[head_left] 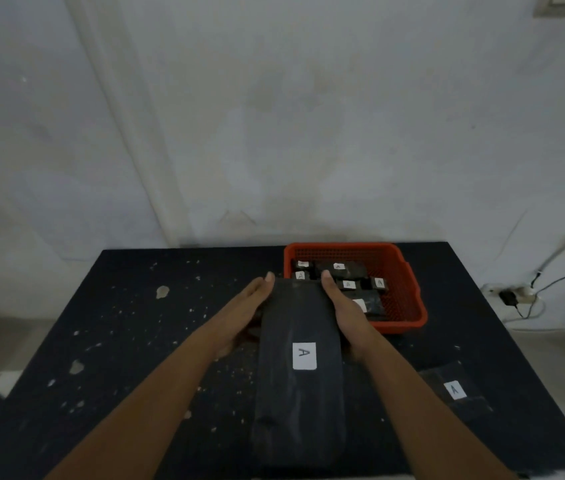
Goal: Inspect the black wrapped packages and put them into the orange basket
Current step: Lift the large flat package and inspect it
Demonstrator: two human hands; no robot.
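Note:
A long black wrapped package [295, 382] with a white "A" label is held above the table, lengthwise away from me. My left hand [243, 313] presses flat against its left side and my right hand [341, 306] grips its right side near the far end. The orange basket [409, 296] stands at the back right of the table, just beyond my right hand, and holds several smaller black packages with "A" labels. Another flat black package [454, 389] with an "A" label lies on the table at the right.
The black table [128, 341] is speckled with pale chips and scuffs. A white wall rises right behind it. Cables and a plug adapter [513, 296] lie on the floor at the right, past the table's edge.

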